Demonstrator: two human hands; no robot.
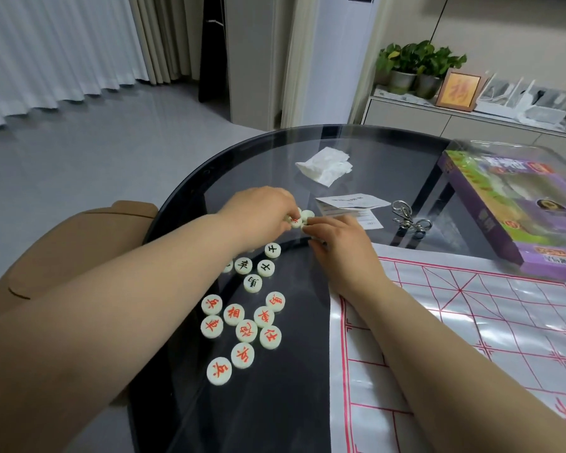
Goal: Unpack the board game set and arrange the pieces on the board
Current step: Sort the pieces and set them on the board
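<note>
Glass surface (pixel 356 142) holds loose pieces (pixel 242 328); left hand (pixel 258 210) and right hand (pixel 337 237) each pinch some, likely sorting; next, set them on the board (pixel 471 322)

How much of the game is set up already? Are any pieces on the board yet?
Unpacking looks done: the board lies spread out, and red pieces and black pieces sit loose on the table beside it. Right now the left hand and right hand are gripping a small bunch of pieces. To do: none shows on the board, so all need placing.
</note>
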